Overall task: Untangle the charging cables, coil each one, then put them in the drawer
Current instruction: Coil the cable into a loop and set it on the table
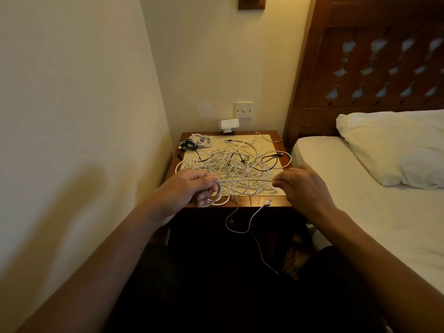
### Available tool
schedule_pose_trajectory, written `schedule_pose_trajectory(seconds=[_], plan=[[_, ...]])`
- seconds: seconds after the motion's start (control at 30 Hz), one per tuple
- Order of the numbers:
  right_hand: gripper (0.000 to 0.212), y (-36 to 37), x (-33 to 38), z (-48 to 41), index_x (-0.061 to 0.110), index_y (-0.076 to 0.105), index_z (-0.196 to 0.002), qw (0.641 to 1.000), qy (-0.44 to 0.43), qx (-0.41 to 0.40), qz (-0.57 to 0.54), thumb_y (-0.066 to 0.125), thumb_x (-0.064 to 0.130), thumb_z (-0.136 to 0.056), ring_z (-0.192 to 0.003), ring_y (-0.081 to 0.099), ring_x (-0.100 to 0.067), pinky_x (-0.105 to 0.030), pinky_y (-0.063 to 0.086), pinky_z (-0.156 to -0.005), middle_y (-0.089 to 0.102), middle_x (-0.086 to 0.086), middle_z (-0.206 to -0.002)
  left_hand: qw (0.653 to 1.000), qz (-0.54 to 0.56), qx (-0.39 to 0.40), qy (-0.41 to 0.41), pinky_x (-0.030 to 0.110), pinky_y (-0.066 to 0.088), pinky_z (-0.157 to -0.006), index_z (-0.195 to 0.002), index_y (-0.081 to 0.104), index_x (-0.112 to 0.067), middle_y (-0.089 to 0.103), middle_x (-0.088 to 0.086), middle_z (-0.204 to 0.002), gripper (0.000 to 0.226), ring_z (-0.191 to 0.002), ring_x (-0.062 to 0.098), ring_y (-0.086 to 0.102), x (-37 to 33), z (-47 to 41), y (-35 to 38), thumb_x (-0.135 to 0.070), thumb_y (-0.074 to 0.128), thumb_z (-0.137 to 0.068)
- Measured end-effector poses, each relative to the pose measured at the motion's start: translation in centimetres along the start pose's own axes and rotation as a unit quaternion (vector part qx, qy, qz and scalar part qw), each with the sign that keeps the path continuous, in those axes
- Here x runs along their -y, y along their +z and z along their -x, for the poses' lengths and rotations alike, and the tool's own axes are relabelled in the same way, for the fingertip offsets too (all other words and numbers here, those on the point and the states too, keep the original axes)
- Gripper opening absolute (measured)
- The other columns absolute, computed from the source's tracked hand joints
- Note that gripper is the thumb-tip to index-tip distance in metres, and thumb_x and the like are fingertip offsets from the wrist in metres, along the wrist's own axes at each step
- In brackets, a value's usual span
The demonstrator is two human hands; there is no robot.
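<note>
The left hand [192, 186] is curled round a few loops of a white cable [245, 180], which hang just under its fingers. From that grip the cable runs straight across to the right hand [304, 186], whose fingertips pinch it. Just beyond both hands, the tangle of cables [235, 162] lies on the nightstand [245, 201].
</note>
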State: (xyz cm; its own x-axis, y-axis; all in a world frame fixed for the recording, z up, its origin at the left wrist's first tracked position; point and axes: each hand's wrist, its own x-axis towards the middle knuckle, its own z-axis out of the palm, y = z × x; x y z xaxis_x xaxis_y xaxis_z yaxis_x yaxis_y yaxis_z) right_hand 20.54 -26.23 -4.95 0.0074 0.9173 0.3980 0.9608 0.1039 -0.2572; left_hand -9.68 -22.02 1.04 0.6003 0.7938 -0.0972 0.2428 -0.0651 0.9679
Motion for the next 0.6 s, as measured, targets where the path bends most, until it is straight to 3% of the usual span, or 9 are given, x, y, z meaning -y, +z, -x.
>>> schedule_pose_trajectory(seconds=[0.1,0.23,0.3,0.33,0.4,0.47,0.53,0.6], plan=[[0.019,0.8,-0.4,1.0,0.026,0.079,-0.113,0.999,0.012,0.032,0.012,0.069,0.028,-0.097,-0.107,0.05,-0.017,-0.034,0.049,-0.086,0.066,0.004,-0.115,0.998,0.019,-0.038,-0.037,0.028,0.048,-0.074,-0.086,0.059,-0.007,0.058,0.003,-0.074,0.03,-0.073,0.017,0.054,1.8,-0.5,0.7,-0.025,0.046,-0.107],[0.018,1.1,1.1,2.0,0.025,0.078,-0.113,0.987,0.067,0.049,-0.139,0.068,0.027,-0.099,-0.094,0.063,-0.001,-0.014,0.046,-0.08,0.071,0.014,-0.107,0.966,0.251,-0.029,-0.051,0.03,0.049,-0.072,-0.087,0.057,-0.007,0.056,0.007,-0.079,0.023,-0.072,0.018,0.054,3.2,-1.0,2.2,-0.022,0.05,-0.102],[0.014,1.3,2.4,2.3,0.024,0.079,-0.109,0.956,0.127,0.027,-0.264,0.07,0.025,-0.097,-0.086,0.071,-0.001,-0.018,0.054,-0.082,0.077,0.014,-0.098,0.932,0.358,-0.013,-0.056,0.027,0.051,-0.067,-0.086,0.056,-0.007,0.054,0.007,-0.076,0.021,-0.07,0.018,0.053,3.6,-1.0,3.5,-0.024,0.051,-0.098],[0.012,1.4,3.2,2.5,0.02,0.078,-0.107,0.924,0.157,0.022,-0.347,0.07,0.021,-0.097,-0.085,0.075,-0.006,-0.024,0.059,-0.081,0.079,0.007,-0.092,0.92,0.388,-0.005,-0.057,0.026,0.051,-0.066,-0.086,0.056,-0.006,0.052,0.007,-0.074,0.022,-0.07,0.018,0.051,3.6,-0.9,4.2,-0.024,0.051,-0.097],[0.01,1.3,5.3,2.7,0.007,0.075,-0.104,0.849,0.193,0.012,-0.492,0.068,0.01,-0.098,-0.083,0.078,-0.019,-0.026,0.062,-0.076,0.079,-0.004,-0.086,0.91,0.41,0.004,-0.055,0.025,0.05,-0.065,-0.085,0.056,-0.006,0.047,0.005,-0.069,0.022,-0.069,0.018,0.049,3.6,-0.8,5.4,-0.024,0.05,-0.096],[0.009,1.1,6.9,3.0,-0.001,0.07,-0.104,0.806,0.197,0.001,-0.558,0.063,0.003,-0.099,-0.08,0.078,-0.022,-0.024,0.061,-0.071,0.079,-0.01,-0.085,0.913,0.406,0.01,-0.048,0.025,0.05,-0.066,-0.085,0.058,-0.005,0.043,0.004,-0.066,0.023,-0.067,0.018,0.051,3.4,-0.7,6.2,-0.025,0.05,-0.096],[0.009,0.8,7.9,3.4,-0.002,0.067,-0.105,0.784,0.196,-0.004,-0.589,0.06,0.002,-0.101,-0.08,0.078,-0.021,-0.024,0.061,-0.069,0.078,-0.01,-0.085,0.919,0.393,0.016,-0.038,0.025,0.051,-0.066,-0.086,0.061,-0.006,0.044,0.004,-0.065,0.025,-0.067,0.019,0.054,3.5,-0.5,6.4,-0.025,0.051,-0.098],[0.01,0.7,8.3,3.8,0.003,0.069,-0.105,0.802,0.18,-0.006,-0.57,0.06,0.003,-0.101,-0.085,0.077,-0.018,-0.026,0.061,-0.073,0.078,-0.007,-0.09,0.925,0.378,0.018,-0.035,0.026,0.051,-0.069,-0.086,0.062,-0.006,0.046,0.004,-0.067,0.028,-0.069,0.019,0.056,3.8,-0.4,6.3,-0.026,0.049,-0.101]])
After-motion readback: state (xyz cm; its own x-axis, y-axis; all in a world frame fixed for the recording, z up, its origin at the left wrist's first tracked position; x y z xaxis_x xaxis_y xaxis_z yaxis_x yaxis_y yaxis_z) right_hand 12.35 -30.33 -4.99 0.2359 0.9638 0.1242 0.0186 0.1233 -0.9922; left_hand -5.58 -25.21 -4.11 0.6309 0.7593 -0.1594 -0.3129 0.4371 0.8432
